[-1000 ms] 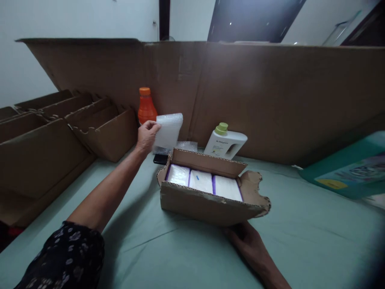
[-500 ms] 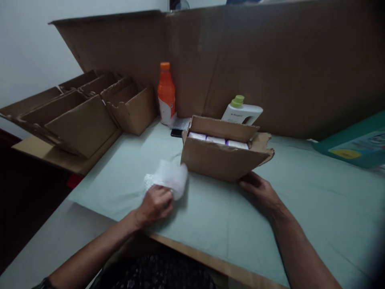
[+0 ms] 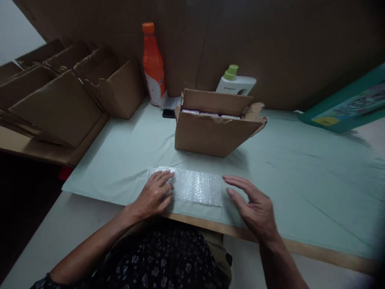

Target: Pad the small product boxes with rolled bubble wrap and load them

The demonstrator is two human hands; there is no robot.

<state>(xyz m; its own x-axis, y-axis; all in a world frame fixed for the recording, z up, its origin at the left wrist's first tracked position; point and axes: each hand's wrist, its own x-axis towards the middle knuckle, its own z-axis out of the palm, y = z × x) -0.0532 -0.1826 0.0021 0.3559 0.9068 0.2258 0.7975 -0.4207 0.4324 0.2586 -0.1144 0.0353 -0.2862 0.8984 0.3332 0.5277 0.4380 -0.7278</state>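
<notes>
A strip of clear bubble wrap (image 3: 197, 186) lies flat on the pale green cloth near the table's front edge. Resting on its left end is my left hand (image 3: 158, 192), palm down with fingers stretched out. My right hand (image 3: 252, 204) hovers just past the strip's right end, fingers apart and holding nothing. Behind the wrap stands an open cardboard box (image 3: 207, 134), apart from both hands. The tops of several white packs (image 3: 209, 114) with purple edges show inside it.
Cardboard bins (image 3: 60, 108) line the left side. An orange bottle (image 3: 152, 66) stands at the back beside a small black object (image 3: 168, 114). A white bottle with a green cap (image 3: 234, 82) is behind the box, and a large teal container (image 3: 343, 106) leans at the right.
The bubble wrap, bunched in my left hand before, now lies flat nearer the front edge. My right hand has left the box and come toward the wrap. The view has tipped downward.
</notes>
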